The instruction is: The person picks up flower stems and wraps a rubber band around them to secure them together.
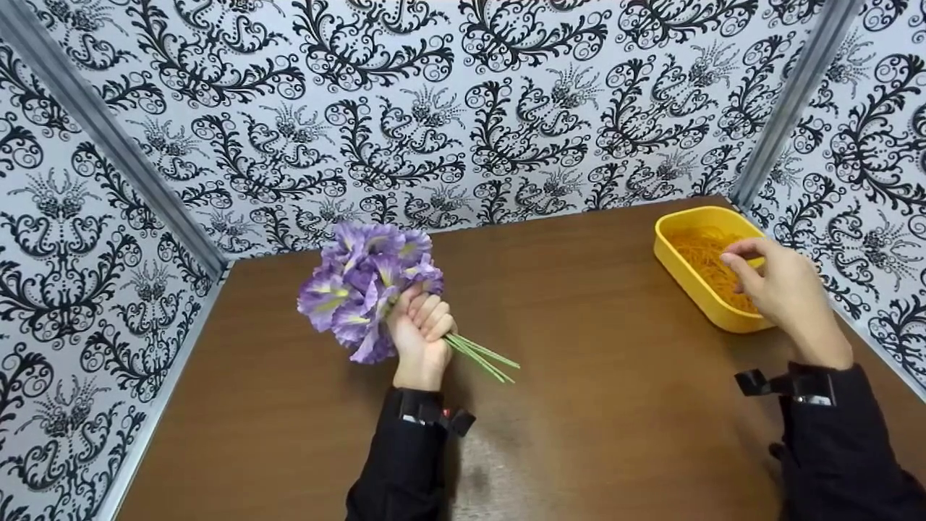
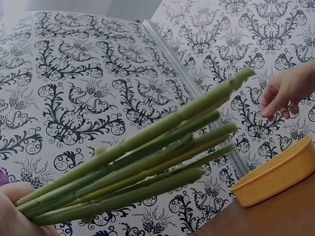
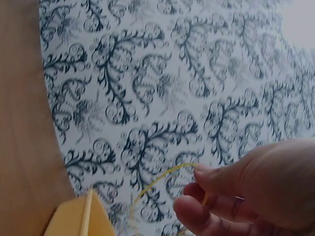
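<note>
My left hand (image 1: 423, 325) grips a bunch of purple artificial flowers (image 1: 362, 278) by the stems, just under the blooms. The green stems (image 2: 147, 157) stick out past the little-finger side, fanning slightly, in the left wrist view. At the right, my right hand (image 1: 785, 286) is above the near end of a yellow tub (image 1: 691, 278) of rubber bands (image 1: 705, 257). In the right wrist view its thumb and fingers pinch one thin yellow rubber band (image 3: 170, 169), which hangs in a loop over the tub; its lower part runs out of view.
The brown tabletop (image 1: 564, 311) stretches between the hands. Patterned black-and-white walls (image 1: 448, 108) enclose it at the back and both sides, with grey metal posts (image 1: 792, 108) at the corners. The tub stands near the back right corner, close to the right wall.
</note>
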Action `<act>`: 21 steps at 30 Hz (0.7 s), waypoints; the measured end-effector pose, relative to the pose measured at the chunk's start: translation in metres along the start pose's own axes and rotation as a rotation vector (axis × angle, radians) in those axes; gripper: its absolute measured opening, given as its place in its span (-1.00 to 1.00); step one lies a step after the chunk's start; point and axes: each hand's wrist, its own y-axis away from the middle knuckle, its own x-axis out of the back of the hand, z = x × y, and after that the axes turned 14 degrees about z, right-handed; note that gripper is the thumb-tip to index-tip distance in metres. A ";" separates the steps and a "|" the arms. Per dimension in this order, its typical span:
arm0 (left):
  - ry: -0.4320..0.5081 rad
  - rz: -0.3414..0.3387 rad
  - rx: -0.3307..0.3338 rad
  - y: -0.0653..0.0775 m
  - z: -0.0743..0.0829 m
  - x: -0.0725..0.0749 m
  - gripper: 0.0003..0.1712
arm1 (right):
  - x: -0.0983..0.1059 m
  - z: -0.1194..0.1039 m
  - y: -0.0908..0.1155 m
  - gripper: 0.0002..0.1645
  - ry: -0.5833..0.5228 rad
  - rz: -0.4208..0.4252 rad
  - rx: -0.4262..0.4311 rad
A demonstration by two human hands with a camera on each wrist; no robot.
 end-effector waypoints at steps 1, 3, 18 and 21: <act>0.001 0.003 0.000 0.000 0.000 0.000 -0.46 | -0.001 -0.006 0.002 -0.62 -0.020 0.001 0.019; 0.001 0.008 -0.002 0.000 0.000 0.000 -0.46 | -0.004 -0.018 0.005 -0.68 -0.081 0.003 0.057; -0.010 -0.020 0.003 0.000 -0.004 0.000 -0.50 | -0.030 -0.089 0.040 -0.84 -0.454 -0.167 0.360; -0.007 -0.014 0.000 0.000 -0.006 0.000 -0.51 | -0.033 -0.100 0.049 -0.80 -0.523 -0.261 0.393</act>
